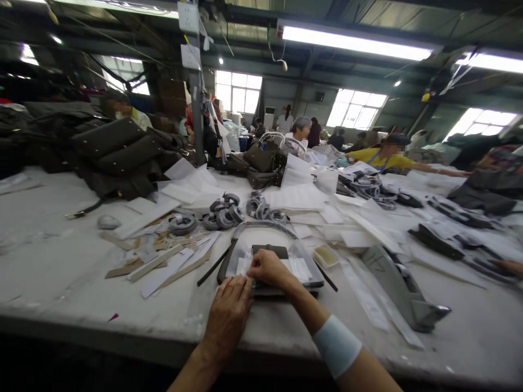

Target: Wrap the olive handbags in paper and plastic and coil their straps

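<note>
A dark handbag (269,251) lies on the table in front of me, its wrapped handle (265,224) arching away from me. Translucent white wrapping (300,267) covers much of its upper face. My left hand (231,305) rests flat at the bag's near left edge, fingers stretched out side by side. Right beside those fingertips, my right hand (269,269) is closed in a pinch over the wrapping. What sits between its fingertips is too small to make out. Dark straps (214,265) stick out from the bag's sides.
Cardboard and paper strips (163,267) lie left. Wrapped coils (224,212) sit behind the bag. A small plastic tub (326,255) and a grey tape dispenser (402,288) stand right. Dark bags (118,147) are piled back left. A co-worker in yellow (382,158) reaches across the far side.
</note>
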`<move>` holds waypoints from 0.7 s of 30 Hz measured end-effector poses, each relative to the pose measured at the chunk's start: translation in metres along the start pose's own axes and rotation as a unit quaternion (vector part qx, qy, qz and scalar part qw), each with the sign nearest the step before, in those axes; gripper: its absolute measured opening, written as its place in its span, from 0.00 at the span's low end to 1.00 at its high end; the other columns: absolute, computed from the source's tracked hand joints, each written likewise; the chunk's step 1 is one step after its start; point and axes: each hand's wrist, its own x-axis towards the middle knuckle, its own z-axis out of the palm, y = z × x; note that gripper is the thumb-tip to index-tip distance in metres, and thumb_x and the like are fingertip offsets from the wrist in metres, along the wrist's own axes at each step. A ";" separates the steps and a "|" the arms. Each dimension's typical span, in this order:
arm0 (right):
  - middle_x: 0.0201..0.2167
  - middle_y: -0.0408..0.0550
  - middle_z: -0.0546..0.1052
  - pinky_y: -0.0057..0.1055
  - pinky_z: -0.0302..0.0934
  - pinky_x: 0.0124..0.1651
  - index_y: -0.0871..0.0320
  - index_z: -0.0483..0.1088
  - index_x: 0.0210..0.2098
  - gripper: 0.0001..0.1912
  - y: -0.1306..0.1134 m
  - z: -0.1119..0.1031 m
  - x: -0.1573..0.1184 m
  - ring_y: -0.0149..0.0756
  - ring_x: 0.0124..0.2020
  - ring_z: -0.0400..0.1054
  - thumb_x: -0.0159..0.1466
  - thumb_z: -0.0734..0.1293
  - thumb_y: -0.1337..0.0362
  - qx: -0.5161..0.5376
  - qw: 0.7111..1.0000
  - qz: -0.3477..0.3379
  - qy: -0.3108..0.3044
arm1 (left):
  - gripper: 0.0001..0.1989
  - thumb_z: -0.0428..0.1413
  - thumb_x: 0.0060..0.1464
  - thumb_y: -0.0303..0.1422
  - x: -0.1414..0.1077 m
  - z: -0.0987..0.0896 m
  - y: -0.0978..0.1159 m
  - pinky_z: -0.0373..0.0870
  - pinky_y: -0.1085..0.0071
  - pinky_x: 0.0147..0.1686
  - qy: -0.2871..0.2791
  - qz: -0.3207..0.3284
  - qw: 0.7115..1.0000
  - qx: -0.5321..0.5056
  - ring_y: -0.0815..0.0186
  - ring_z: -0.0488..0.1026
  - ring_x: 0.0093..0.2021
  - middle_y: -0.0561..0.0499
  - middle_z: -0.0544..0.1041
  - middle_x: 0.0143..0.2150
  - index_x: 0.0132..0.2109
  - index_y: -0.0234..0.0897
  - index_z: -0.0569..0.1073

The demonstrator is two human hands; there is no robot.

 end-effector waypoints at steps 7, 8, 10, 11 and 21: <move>0.30 0.46 0.78 0.23 0.57 0.35 0.59 0.79 0.28 0.04 0.002 0.003 0.000 0.33 0.34 0.70 0.52 0.74 0.65 -0.001 1.000 0.008 0.007 | 0.14 0.45 0.65 0.26 0.006 -0.003 0.000 0.67 0.60 0.53 -0.001 -0.004 1.000 0.008 0.58 0.73 0.50 0.43 0.77 0.48 0.52 0.33 0.73; 0.31 0.46 0.78 0.23 0.58 0.37 0.59 0.79 0.29 0.05 0.002 0.004 -0.001 0.33 0.35 0.70 0.52 0.74 0.65 0.000 1.000 0.008 0.011 | 0.14 0.45 0.65 0.26 0.006 -0.003 0.000 0.67 0.60 0.52 -0.001 -0.004 1.000 0.010 0.58 0.73 0.49 0.43 0.77 0.48 0.51 0.33 0.73; 0.33 0.46 0.78 0.24 0.58 0.38 0.59 0.79 0.30 0.05 0.003 0.005 -0.001 0.33 0.36 0.70 0.53 0.74 0.65 0.002 1.000 0.010 0.017 | 0.14 0.45 0.65 0.26 0.007 -0.002 0.000 0.67 0.60 0.51 0.003 -0.001 1.000 0.017 0.58 0.73 0.48 0.43 0.77 0.47 0.51 0.33 0.73; 0.33 0.46 0.78 0.24 0.58 0.38 0.59 0.79 0.30 0.05 0.003 0.005 -0.002 0.33 0.36 0.70 0.53 0.74 0.65 0.003 1.000 0.012 0.019 | 0.15 0.44 0.65 0.26 0.006 -0.002 -0.001 0.67 0.60 0.51 0.006 0.002 1.000 0.020 0.58 0.73 0.48 0.43 0.77 0.47 0.51 0.32 0.73; 0.37 0.48 0.77 0.28 0.60 0.38 0.57 0.79 0.33 0.08 -0.003 0.014 0.002 0.37 0.37 0.72 0.54 0.74 0.61 -0.033 0.998 0.037 0.050 | 0.16 0.46 0.64 0.25 0.001 0.009 -0.011 0.65 0.61 0.51 0.002 0.030 0.998 0.059 0.59 0.73 0.47 0.44 0.77 0.47 0.52 0.33 0.75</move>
